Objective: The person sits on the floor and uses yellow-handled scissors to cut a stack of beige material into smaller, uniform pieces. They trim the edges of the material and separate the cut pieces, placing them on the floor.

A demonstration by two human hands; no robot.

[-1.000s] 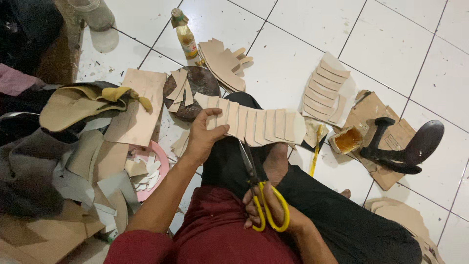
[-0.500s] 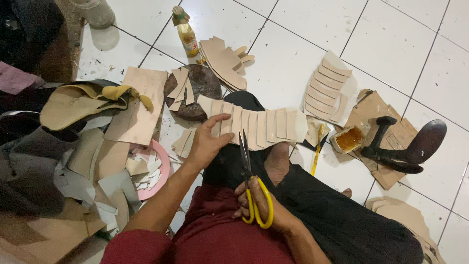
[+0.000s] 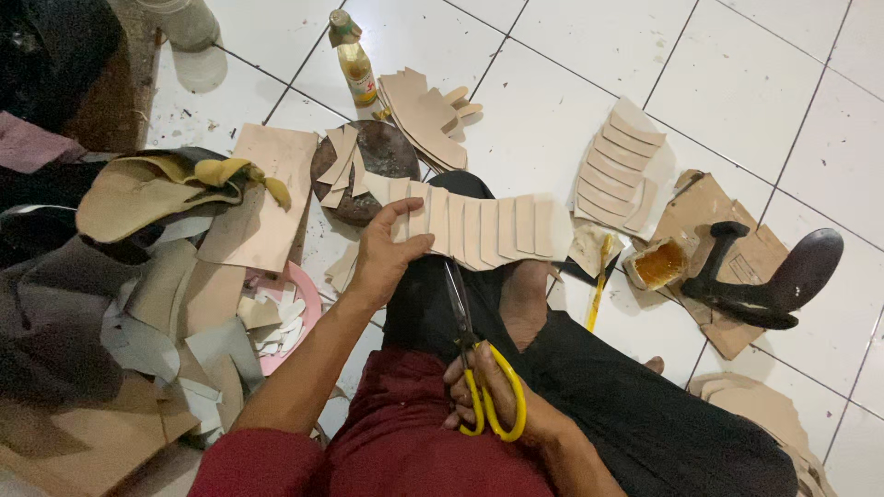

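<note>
My left hand (image 3: 385,250) grips the left end of a long strip of overlapping tan leather pieces (image 3: 479,226), held flat above my lap. My right hand (image 3: 493,396) holds yellow-handled scissors (image 3: 471,354) by their loops, low near my belly. The blades point up toward the strip's lower edge, close to my left thumb. My bare foot (image 3: 525,296) rests under the strip, on black trousers.
A glass bottle (image 3: 354,63) stands at the top. Stacks of cut tan pieces (image 3: 615,166) lie on the white tiles. An open pot of amber glue (image 3: 657,263) and a black iron shoe last (image 3: 764,283) sit at right. Leather scraps and a pink bowl (image 3: 293,317) crowd the left.
The scissors have slid forward toward the strip, with my right hand shifting slightly left. My left hand keeps its hold on the strip, now a little lower.
</note>
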